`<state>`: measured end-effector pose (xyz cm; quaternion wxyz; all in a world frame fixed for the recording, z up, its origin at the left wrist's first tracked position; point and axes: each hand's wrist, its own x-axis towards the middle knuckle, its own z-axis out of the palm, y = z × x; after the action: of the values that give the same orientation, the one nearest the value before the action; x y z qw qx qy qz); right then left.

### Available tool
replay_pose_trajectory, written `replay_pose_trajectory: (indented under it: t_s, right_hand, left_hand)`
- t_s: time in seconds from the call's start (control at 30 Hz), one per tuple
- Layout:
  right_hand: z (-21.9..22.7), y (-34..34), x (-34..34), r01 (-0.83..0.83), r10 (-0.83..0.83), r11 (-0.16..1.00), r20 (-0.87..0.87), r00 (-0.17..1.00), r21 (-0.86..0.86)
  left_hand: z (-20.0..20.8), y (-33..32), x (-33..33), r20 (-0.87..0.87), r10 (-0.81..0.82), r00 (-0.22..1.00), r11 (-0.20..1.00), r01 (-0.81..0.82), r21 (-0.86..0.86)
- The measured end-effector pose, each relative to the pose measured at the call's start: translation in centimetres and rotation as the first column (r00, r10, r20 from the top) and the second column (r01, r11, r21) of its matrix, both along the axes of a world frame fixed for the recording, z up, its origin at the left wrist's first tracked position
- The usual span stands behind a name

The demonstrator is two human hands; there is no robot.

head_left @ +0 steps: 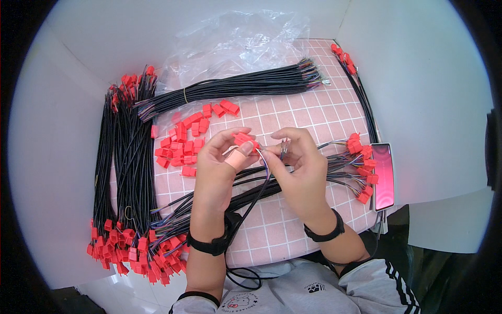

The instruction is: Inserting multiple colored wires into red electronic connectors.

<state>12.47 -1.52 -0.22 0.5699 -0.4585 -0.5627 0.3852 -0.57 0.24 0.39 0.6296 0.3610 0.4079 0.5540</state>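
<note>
Over the middle of the table, my left hand [224, 157] grips a red plastic connector housing [243, 139] between thumb and fingers. A pinkish wrap covers part of the left thumb. Close beside it, my right hand [295, 162] pinches thin coloured wires [265, 159] at the connector's end; whether their tips sit inside it is hidden by the fingers. Several more wire ends [284, 146] stick up between the right fingers. A black cable [251, 206] runs from these wires down past my left wrist. Loose red housings [183, 144] lie in a pile left of my hands.
Black cable bundles with red connectors [128, 172] hang along the left side. Another tied bundle [225, 86] lies at the back by a clear plastic bag [230, 44]. Cables with connectors [361, 167] lie at right, beside a phone [383, 178]. White panels [434, 104] surround the pink checked table [261, 240].
</note>
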Motion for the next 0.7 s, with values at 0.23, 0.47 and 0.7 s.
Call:
replay_pose_trajectory:
  t_s: [0.23, 0.47, 0.7]
  right_hand:
    - [0.5, 0.3, 0.2, -0.102, 0.037, 0.985, -0.405, 0.914, -0.14]
    - [0.3, 0.3, 0.5, -0.104, 0.064, 0.986, -0.28, 0.958, -0.132]
    - [-0.4, 0.0, 0.0, 0.001, 0.001, 1.0, -0.091, 0.996, 0.024]
  left_hand:
    - [-0.2, 0.0, -0.3, 0.074, 0.0, 0.997, 1.0, 0.001, -0.006]
    - [-0.3, 0.1, -0.3, 0.065, -0.016, 0.998, 1.0, 0.016, 0.002]
    - [-0.1, -0.5, 0.4, -0.001, 0.004, 1.0, 1.0, -0.004, 0.013]
